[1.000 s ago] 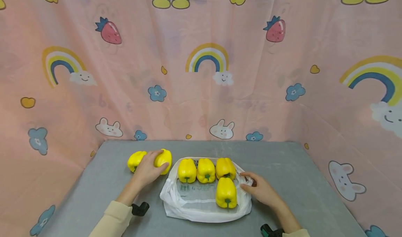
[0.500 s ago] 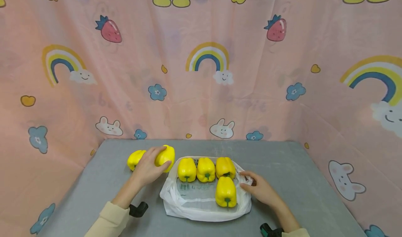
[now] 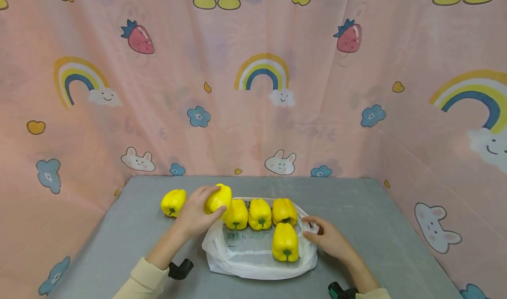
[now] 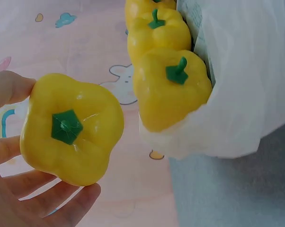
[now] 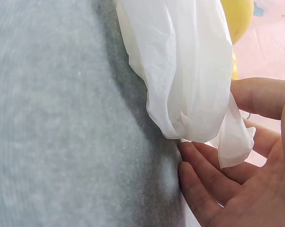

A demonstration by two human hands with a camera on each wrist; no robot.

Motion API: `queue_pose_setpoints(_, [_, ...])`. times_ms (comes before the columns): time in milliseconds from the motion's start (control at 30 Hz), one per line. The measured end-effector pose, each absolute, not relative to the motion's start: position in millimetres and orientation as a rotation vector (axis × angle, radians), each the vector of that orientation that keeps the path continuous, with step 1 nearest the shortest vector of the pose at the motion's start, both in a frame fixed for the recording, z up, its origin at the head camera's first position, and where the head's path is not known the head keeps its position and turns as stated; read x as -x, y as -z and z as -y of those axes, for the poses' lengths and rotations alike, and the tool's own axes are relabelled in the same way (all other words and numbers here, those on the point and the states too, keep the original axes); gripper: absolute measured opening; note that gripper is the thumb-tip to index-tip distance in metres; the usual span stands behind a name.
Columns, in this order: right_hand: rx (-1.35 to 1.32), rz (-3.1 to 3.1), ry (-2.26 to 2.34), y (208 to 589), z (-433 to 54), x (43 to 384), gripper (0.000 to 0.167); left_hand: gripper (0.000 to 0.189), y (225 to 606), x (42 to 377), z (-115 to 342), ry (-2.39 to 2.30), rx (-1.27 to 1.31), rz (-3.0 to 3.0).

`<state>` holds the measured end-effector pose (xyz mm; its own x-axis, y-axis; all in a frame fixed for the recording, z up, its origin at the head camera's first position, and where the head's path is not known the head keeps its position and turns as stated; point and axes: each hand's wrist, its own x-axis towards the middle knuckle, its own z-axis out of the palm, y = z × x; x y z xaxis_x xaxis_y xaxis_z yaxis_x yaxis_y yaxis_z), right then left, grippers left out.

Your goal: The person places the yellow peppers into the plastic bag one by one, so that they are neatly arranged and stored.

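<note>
My left hand [image 3: 196, 216] grips a yellow bell pepper [image 3: 220, 198], fingers and thumb round its sides. The pepper is raised at the left rim of a white plastic bag [image 3: 225, 263], overlapping a pepper in the bag. In the left wrist view this held pepper [image 4: 93, 113] shows its green stem end toward the camera. Several yellow bell peppers sit in the bag: a row of three at the back, with another pepper [image 3: 284, 244] in front on the right. My right hand [image 3: 329, 239] pinches the bag's right edge; in the right wrist view loose plastic [image 5: 237, 142] hangs between thumb and fingers.
One more yellow bell pepper [image 3: 173, 203] lies on the grey table [image 3: 119, 246] left of the bag. A pink patterned curtain [image 3: 253, 131] hangs behind and along both sides of the table. Black wrist straps or mounts [image 3: 181, 269] show near the forearms.
The left hand has lifted its pepper off the table and carried it right, to the bag's left rim. The pepper left behind is now fully visible. The right hand stays at the bag.
</note>
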<state>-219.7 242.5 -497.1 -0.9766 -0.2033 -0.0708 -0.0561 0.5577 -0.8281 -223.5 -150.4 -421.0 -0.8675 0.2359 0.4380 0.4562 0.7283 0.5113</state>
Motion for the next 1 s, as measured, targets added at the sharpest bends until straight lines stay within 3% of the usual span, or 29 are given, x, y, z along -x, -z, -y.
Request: queue_pose_setpoints(1000, [0.257,-2.631,1.411,499.8,-242.3,221.1,0.049,0.051,443.5,200.0,103.8,0.993,0.714,2.650])
